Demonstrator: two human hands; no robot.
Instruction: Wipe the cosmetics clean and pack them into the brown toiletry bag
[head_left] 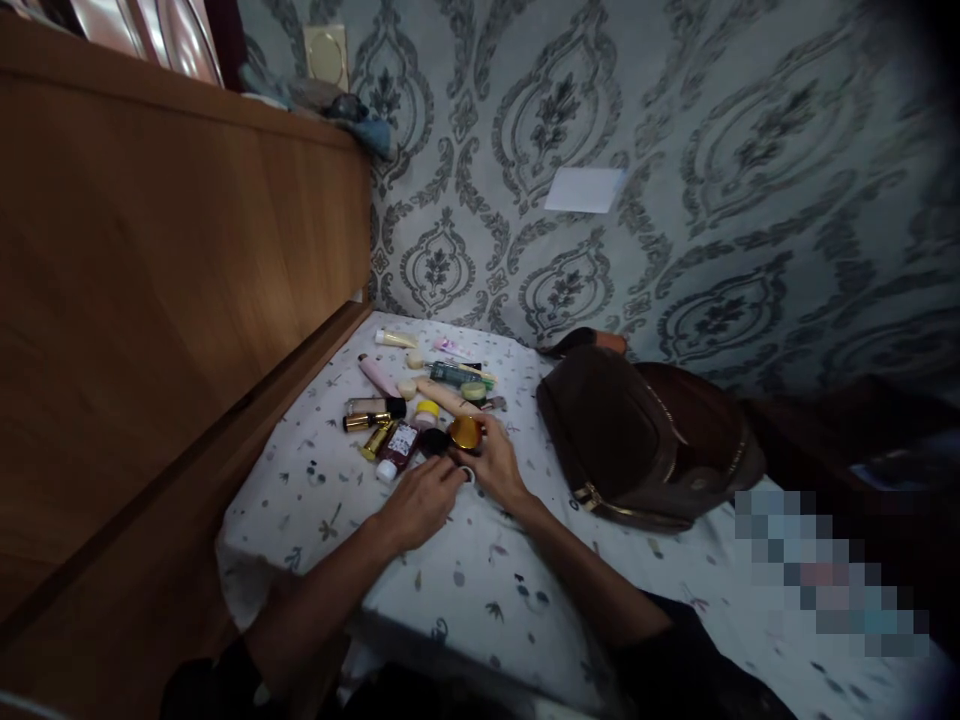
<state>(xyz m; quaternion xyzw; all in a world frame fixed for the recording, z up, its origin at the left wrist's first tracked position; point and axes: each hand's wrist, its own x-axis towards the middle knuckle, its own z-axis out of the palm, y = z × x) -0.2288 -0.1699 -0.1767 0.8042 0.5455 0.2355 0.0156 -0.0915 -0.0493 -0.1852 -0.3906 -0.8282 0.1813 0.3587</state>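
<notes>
My right hand has its fingers wrapped around a round amber jar with a shiny gold look. Right beside it, my left hand is closed with its fingers curled down; what they hold, if anything, is hidden. A small white ring-like piece shows between the two hands. A dark round item lies at my left fingertips. To its left are a dark red bottle with a white cap, a gold tube and a black-and-gold tube. A yellow-lidded jar sits just behind.
More cosmetics lie farther back, among them a pink tube, a beige tube and a green-lidded jar. A brown bag stands at the right. A wooden cabinet borders the left, patterned wallpaper the back.
</notes>
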